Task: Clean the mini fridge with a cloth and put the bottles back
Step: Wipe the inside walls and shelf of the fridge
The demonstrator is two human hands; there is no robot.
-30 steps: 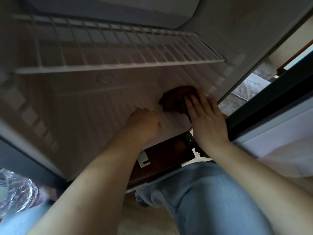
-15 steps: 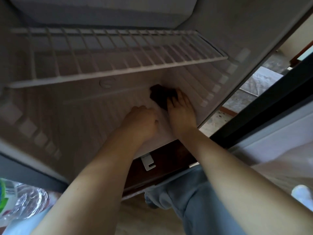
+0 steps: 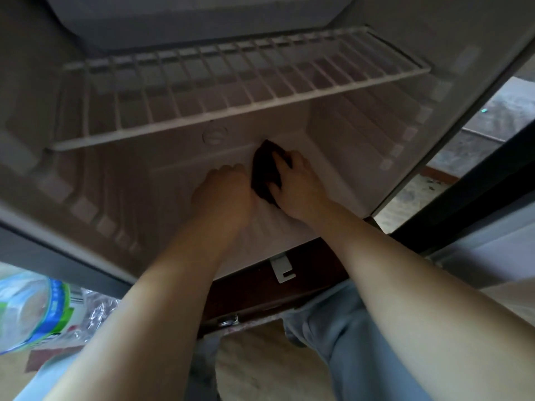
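The open mini fridge [image 3: 121, 180] fills the view, with a ribbed white floor and no bottles inside. A dark brown cloth [image 3: 265, 169] lies on the floor near the back wall. My right hand [image 3: 295, 186] grips the cloth, with fingers and thumb curled round it. Beside it on the left, my left hand [image 3: 223, 195] rests on the ribbed floor with its fingers curled under and nothing visible in them. A clear plastic bottle [image 3: 31, 311] with a green and blue label lies outside at the lower left.
A white wire shelf [image 3: 231, 91] spans the fridge above both hands. The fridge door edge [image 3: 474, 204] stands open on the right. A dark wooden base [image 3: 260, 296] runs under the fridge. My knees in light blue trousers [image 3: 362, 342] are below.
My right hand has pushed the cloth from the front right of the fridge floor deeper towards the back wall. The left hand stayed on the floor. The view has moved closer in.
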